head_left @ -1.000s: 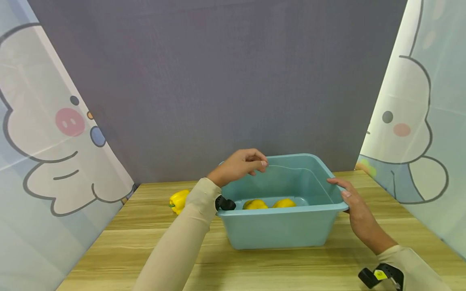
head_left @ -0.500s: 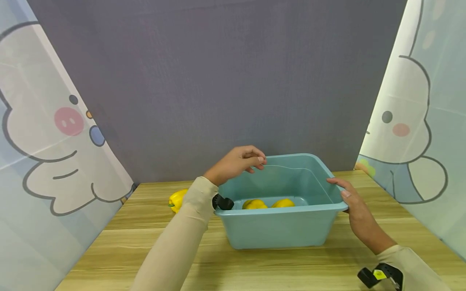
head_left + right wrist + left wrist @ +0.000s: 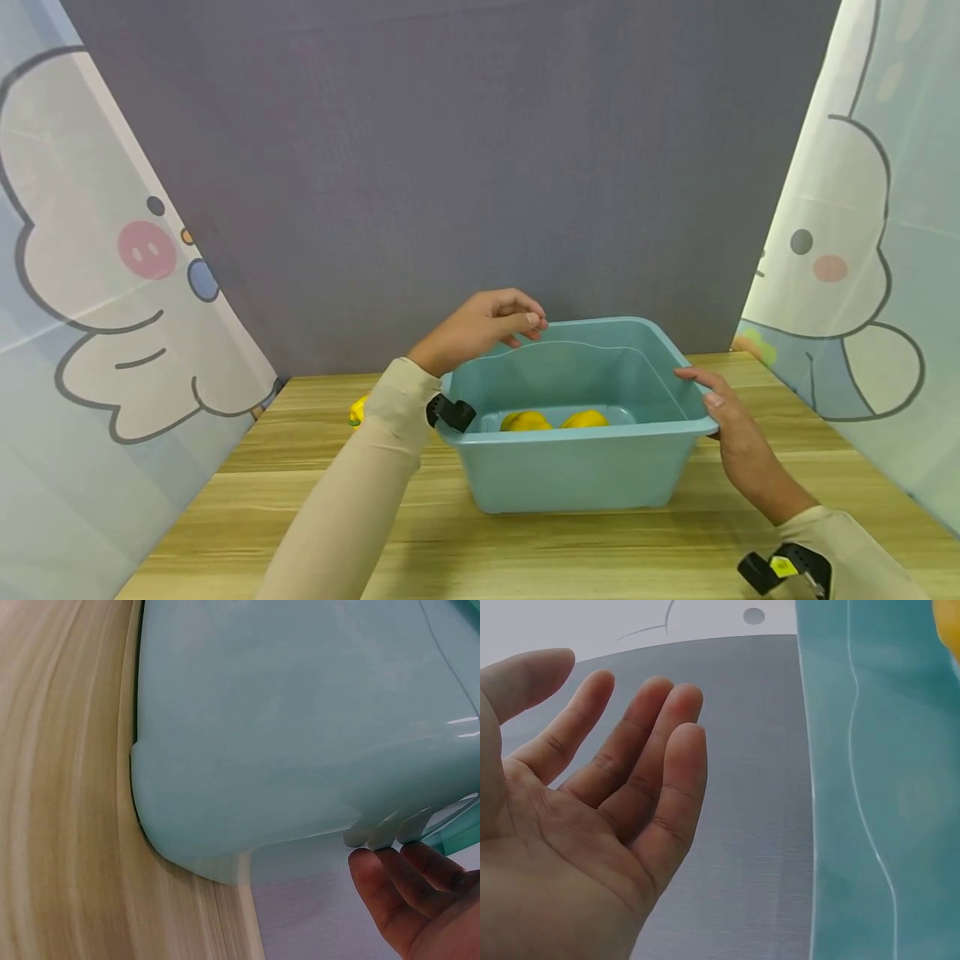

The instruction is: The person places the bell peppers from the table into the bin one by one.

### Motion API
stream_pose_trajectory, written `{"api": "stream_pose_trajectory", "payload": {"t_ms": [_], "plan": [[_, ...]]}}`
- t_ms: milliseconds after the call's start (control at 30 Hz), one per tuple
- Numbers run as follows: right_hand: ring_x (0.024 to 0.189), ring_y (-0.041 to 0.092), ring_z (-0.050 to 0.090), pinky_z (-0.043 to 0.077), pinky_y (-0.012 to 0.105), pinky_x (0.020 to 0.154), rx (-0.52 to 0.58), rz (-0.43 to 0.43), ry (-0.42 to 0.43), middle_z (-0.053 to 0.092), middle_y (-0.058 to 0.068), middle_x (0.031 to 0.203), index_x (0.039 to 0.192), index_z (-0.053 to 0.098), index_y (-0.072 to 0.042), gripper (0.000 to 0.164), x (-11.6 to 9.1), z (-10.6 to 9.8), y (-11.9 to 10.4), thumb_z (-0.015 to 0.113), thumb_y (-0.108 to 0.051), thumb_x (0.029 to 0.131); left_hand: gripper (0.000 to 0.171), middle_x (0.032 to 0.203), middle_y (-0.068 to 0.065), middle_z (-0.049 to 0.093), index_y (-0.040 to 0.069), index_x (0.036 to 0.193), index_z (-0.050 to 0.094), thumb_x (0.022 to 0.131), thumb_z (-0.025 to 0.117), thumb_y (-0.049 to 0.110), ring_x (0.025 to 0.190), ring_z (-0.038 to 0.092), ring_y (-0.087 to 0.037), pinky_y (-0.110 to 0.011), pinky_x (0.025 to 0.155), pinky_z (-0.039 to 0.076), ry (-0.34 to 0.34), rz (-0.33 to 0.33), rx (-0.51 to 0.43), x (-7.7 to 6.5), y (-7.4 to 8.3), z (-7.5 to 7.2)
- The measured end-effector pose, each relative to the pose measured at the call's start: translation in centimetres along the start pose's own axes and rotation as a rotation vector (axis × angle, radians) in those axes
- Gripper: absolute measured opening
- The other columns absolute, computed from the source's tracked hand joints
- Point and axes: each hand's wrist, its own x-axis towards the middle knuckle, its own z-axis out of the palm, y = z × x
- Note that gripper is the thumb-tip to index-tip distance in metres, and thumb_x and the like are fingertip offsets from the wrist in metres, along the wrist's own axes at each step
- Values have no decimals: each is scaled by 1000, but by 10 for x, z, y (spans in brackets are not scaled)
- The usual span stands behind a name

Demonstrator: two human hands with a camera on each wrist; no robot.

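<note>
A light-blue plastic tub (image 3: 573, 471) stands on the table, with two rounded yellow things (image 3: 526, 421) lying on its floor. My right hand (image 3: 738, 433) holds the tub's right rim; in the right wrist view, its fingertips (image 3: 367, 862) meet the outside wall below the rim. Over the tub's back left corner hovers my left hand (image 3: 483, 325), holding nothing. The left wrist view shows its palm and loosely bent fingers (image 3: 682, 772), apart from the tub wall (image 3: 885, 780). A yellow bell pepper (image 3: 358, 412) with a green stem lies left of the tub, mostly hidden by my left forearm.
The wooden table (image 3: 270, 492) ends at a dark grey backdrop (image 3: 495, 167) behind the tub. Pale cloths with cartoon animals hang on the left (image 3: 60, 467) and right (image 3: 892, 467). A black wrist camera (image 3: 450, 412) is near the tub's left rim.
My left hand and forearm have drifted slightly up and to the left, covering more of the bell pepper on the table. The right hand and the tub stay where they were.
</note>
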Motion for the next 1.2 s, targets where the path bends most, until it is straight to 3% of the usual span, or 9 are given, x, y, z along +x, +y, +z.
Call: {"api": "stream_pose_trajectory", "payload": {"t_ms": [233, 533, 1000, 1200], "plan": [[110, 13, 46, 44, 26, 78, 6, 9, -3, 35, -10, 142, 147, 40, -4, 46, 0, 0, -1, 17, -21, 110, 24, 116, -4, 69, 8, 120, 66, 104, 58, 24, 110, 66, -22, -42, 92, 53, -4, 4, 11, -5, 6, -4], [111, 13, 45, 44, 26, 79, -2, 13, -1, 34, -11, 143, 147, 40, -5, 46, 1, -1, 0, 17, -21, 110, 23, 116, -4, 69, 10, 121, 66, 104, 58, 23, 110, 65, -24, -42, 92, 52, 23, 12, 34, -17, 17, -12], [110, 13, 45, 44, 26, 78, -15, 20, -5, 34, -9, 143, 148, 40, -6, 46, -1, 0, 1, 17, -20, 110, 20, 113, -1, 70, 13, 117, 67, 104, 58, 24, 108, 66, -23, -42, 90, 52, 123, -17, 111, -45, 3, -20], [109, 12, 47, 45, 26, 77, -14, 11, -2, 35, -9, 142, 147, 40, -5, 46, -1, 0, 1, 16, -20, 110, 19, 111, -2, 72, 13, 114, 68, 103, 60, 26, 104, 67, -19, -52, 92, 50, 170, -21, 89, -62, -8, -24]]}}
